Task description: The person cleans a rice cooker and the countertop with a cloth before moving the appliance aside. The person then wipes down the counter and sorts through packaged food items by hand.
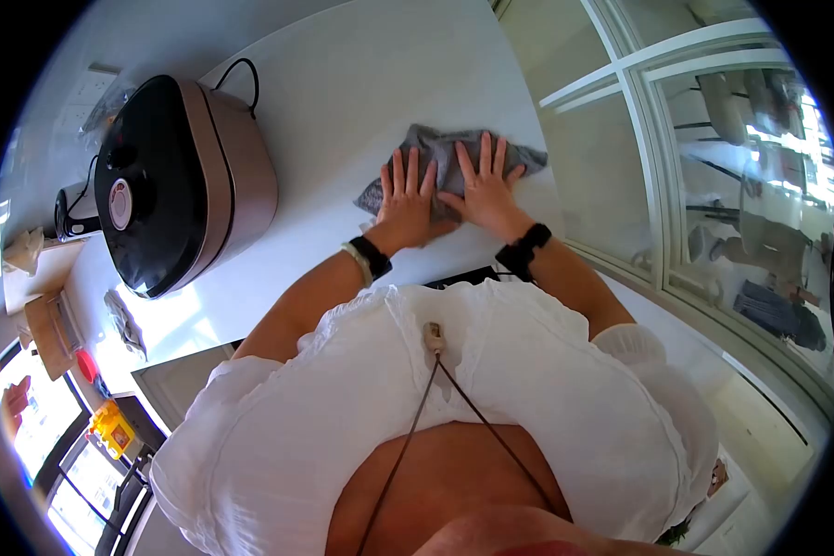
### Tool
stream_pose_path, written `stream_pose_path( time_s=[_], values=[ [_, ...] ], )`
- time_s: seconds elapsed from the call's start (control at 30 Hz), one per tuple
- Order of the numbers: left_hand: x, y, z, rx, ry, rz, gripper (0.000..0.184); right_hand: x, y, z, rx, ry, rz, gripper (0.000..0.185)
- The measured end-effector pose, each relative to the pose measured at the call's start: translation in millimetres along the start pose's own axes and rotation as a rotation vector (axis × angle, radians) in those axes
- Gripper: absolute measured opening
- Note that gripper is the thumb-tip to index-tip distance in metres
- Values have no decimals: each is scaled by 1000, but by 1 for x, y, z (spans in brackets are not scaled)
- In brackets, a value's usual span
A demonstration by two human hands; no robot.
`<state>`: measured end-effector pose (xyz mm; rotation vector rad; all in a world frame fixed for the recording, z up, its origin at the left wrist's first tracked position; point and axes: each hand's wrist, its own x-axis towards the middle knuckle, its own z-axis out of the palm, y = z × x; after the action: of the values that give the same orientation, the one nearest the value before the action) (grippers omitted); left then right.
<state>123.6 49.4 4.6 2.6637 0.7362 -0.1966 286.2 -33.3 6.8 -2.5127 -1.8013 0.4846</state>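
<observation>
A crumpled grey cloth (447, 153) lies spread on the white countertop (343, 93). My left hand (406, 206) presses flat on the cloth's left part, fingers stretched out and apart. Beside it, my right hand (488, 190) also rests flat on the fabric with spread fingers. The two hands are close together, thumbs pointing toward each other. Parts of the cloth are hidden under both palms.
A large black and rose-brown cooker (171, 185) with a black cord stands left on the counter. Another grey cloth (125, 324) lies near the counter's left edge. On the right are white-framed glass doors (658, 167). A yellow object (111, 429) is at lower left.
</observation>
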Motion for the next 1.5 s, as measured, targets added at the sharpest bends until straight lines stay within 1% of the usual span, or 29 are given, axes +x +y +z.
stream_pose_path(
  time_s=[0.1, 0.2, 0.3, 0.4, 0.47, 0.53, 0.7, 0.83, 0.9, 1.0, 1.03, 1.1, 1.13, 1.23, 1.37, 1.43, 1.5],
  values=[
    [40, -5, -10, 39, 7, -85, 114, 47, 11, -7, -54, 0, -25, 95],
    [75, -19, -10, 98, 47, -128, 118, 88, 19, -25, -46, -96, -9, 93],
    [99, -26, -11, 124, 70, -162, 119, 114, 32, -22, -77, -52, -34, 91],
    [100, -26, -11, 138, 73, -179, 118, 112, 38, -14, -72, -22, -21, 91],
    [88, -18, -6, 138, 42, -171, 116, 99, 46, -2, -57, 40, -12, 91],
    [74, -4, -4, 148, 7, -144, 112, 71, 54, 2, -53, 41, 16, 91],
    [25, 24, 20, 111, 18, 13, 107, -12, 55, 24, -44, 59, 143, 92],
    [-22, 31, 35, 51, 27, 114, 106, -73, 31, 43, 8, 32, 253, 93],
    [-47, 24, 40, 21, 39, 129, 105, -88, 9, 47, 21, -5, 264, 96],
    [-86, 13, 36, 47, 58, 93, 104, -101, -26, 48, 58, -58, 290, 98],
    [-97, 11, 37, 61, 65, 87, 104, -104, -38, 51, 47, -59, 258, 97],
    [-136, -3, 46, -18, 166, 54, 103, -118, -68, 65, 24, -47, 210, 96],
    [-167, -30, 52, -43, 193, 28, 103, -119, -105, 81, 28, -29, 173, 95],
    [-211, -45, 44, -72, 248, -83, 98, -111, -144, 87, -3, 18, 12, 94],
    [-256, -58, 52, -22, 293, -296, 93, -95, -187, 91, -40, 83, -318, 87],
    [-272, -64, 61, -16, 334, -368, 94, -81, -208, 88, -84, 4, -478, 87],
    [-280, -64, 66, -1, 327, -422, 95, -68, -220, 87, -135, -45, -629, 85]
  ],
)
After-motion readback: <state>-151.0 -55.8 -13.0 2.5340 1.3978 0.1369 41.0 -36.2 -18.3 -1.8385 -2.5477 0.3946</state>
